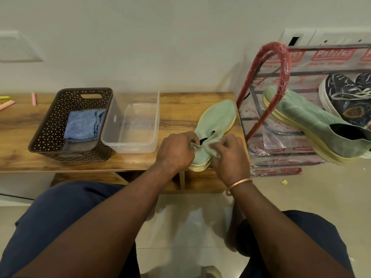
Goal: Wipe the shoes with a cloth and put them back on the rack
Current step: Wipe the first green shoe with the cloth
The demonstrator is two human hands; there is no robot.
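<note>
A mint-green knit shoe (pixel 217 116) with a pale yellow sole lies on the wooden bench (pixel 176 109), toe pointing away from me. My left hand (pixel 176 151) pinches the left side of its collar and my right hand (pixel 230 155) pinches the right side, both near the heel. Its matching shoe (pixel 313 125) lies tilted on the red shoe rack (pixel 281 63) to the right. A blue cloth (pixel 83 125) sits folded inside the brown basket (pixel 50 125), apart from both hands.
A clear plastic tub (pixel 154 117) stands between the basket and the shoe. Dark patterned shoes (pixel 347 97) sit further back on the rack, which is wrapped in printed plastic. Coloured chalk sticks (pixel 33 98) lie at the bench's far left. My knees are under the bench's front edge.
</note>
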